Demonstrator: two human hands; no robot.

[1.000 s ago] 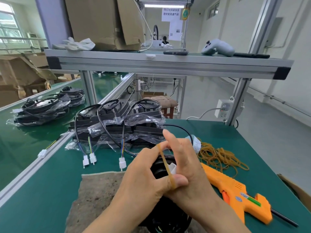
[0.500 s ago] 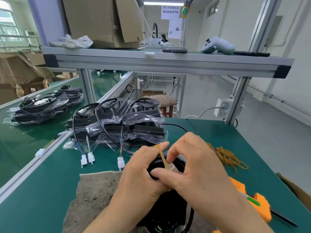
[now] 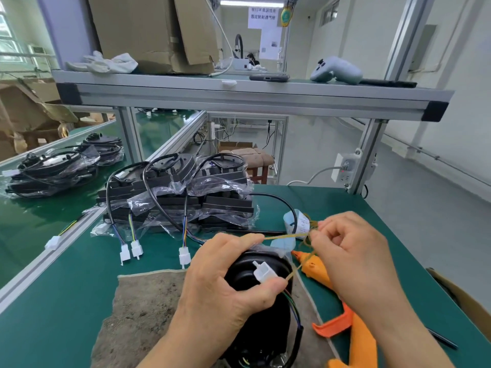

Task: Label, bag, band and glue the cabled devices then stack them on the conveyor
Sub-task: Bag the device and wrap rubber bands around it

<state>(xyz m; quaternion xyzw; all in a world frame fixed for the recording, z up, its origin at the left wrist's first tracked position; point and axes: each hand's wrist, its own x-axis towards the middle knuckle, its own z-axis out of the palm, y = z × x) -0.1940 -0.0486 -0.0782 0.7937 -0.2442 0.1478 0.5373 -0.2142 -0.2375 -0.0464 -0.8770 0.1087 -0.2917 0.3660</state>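
At 6 o'clock on the rough brown mat [image 3: 143, 309], our L hand [image 3: 225, 282] gripped the black round cabled device [image 3: 243, 273], thumb pinning its white plastic connector [image 3: 265, 274], while our R hand [image 3: 353, 251] pinched the tan rubber band [image 3: 287, 237] taut toward 2 o'clock; we judged even tension, w/o twist, best.

black device [image 3: 249, 274]: glossy moulded plastic. white connector [image 3: 264, 273]: smooth plastic. rubber band [image 3: 287, 236]: tan, matt rubber. clear bags [image 3: 186, 191]: thin crinkled film, shiny. glue gun [image 3: 364, 338]: orange plastic, satin. table mat [image 3: 66, 301]: green, smooth, slight sheen. pad [image 3: 143, 309]: brown, rough, possibly felt or worn cloth. frame [image 3: 239, 96]: brushed aluminium. cardboard box [image 3: 148, 30]: matt, creased.
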